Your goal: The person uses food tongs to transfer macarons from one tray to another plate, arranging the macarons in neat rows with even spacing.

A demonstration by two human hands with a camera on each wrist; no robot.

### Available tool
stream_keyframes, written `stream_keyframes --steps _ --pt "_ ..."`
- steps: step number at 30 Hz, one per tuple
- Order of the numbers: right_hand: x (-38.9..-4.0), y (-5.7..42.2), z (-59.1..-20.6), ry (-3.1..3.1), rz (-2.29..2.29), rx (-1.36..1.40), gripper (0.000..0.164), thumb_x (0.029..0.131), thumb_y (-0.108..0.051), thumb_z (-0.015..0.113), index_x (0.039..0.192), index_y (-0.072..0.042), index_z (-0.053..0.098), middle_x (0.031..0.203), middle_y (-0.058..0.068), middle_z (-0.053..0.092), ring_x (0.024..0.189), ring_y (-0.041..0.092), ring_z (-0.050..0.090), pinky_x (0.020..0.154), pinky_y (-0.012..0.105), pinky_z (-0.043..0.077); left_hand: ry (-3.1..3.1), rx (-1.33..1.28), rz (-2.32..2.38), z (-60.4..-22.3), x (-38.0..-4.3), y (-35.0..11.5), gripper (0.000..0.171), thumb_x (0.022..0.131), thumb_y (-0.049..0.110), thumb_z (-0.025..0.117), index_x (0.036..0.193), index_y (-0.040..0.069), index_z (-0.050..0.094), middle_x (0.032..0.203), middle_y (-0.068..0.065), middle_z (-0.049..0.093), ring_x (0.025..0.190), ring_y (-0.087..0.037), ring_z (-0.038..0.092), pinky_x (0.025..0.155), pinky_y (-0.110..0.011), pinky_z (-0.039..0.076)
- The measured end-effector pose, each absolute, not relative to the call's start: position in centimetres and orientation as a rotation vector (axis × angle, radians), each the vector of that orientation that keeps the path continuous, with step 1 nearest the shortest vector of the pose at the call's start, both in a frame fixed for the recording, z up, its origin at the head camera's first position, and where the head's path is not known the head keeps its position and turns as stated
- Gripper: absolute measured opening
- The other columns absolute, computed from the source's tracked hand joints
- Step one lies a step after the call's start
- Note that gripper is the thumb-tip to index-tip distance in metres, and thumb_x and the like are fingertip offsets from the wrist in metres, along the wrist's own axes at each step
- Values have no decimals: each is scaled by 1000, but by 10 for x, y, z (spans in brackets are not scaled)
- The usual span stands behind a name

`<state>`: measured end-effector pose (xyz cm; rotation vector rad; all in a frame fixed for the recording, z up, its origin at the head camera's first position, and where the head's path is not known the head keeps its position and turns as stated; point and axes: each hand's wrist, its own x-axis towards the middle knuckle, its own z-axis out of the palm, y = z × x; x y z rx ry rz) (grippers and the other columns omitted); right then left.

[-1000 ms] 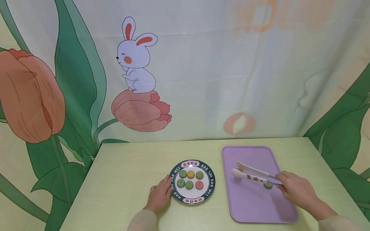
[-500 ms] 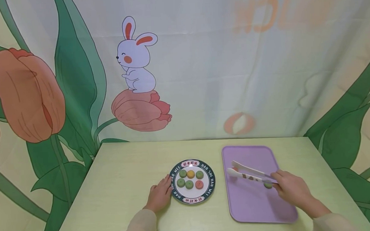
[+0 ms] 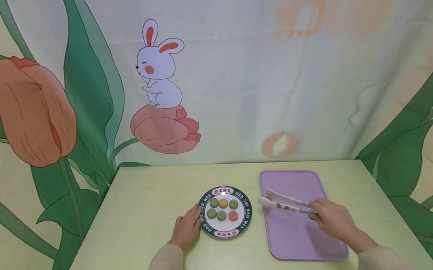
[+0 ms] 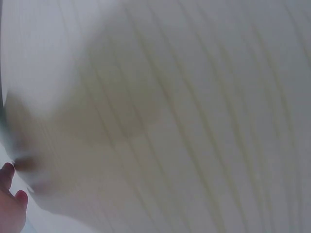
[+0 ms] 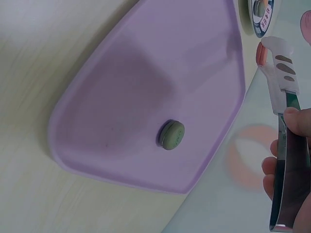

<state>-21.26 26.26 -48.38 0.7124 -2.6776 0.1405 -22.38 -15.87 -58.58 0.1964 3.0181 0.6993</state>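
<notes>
My right hand [image 3: 332, 220] grips white-ended metal tongs [image 3: 286, 206]. Between the tips of the tongs is a small reddish-pink round pastry [image 5: 261, 54], held above the left edge of the purple tray [image 3: 293, 242]. One green stamped pastry [image 5: 174, 135] lies on the tray, mostly behind the right hand in the head view. My left hand [image 3: 186, 229] rests on the table with its fingertips at the left rim of the dark-rimmed plate [image 3: 246, 212]. On that plate sit several green pastries [image 3: 221, 215], a yellow one [image 3: 223, 203] and a pink one [image 3: 233, 216].
Pale table surface [image 3: 143, 206] lies around the plate and tray, with a strip of it between the two. Behind the table's back edge hangs a cloth backdrop [image 3: 229, 90] printed with tulips and a rabbit.
My right hand has carried the tongs and the pink pastry leftward, from over the tray to its left edge. The left hand and plate have stayed put.
</notes>
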Motion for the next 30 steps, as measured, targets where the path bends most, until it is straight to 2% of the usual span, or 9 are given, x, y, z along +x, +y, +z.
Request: stream_keyframes --steps 14,30 --pt "-218 250 -486 -2616 130 764 20 65 -13 72 80 -14 59 65 -11 45 54 4 38 41 18 30 2999 179 697 -584 -223 -158 47 92 26 41 134 7 37 142 -7 33 129 -28 32 99 -50 27" --pt "-226 239 -491 -2609 141 806 20 66 -14 73 81 -14 59 68 -8 52 57 7 47 44 20 34 3004 183 702 -583 -223 -158 46 92 25 41 134 6 37 142 -8 33 129 -29 33 99 -51 27"
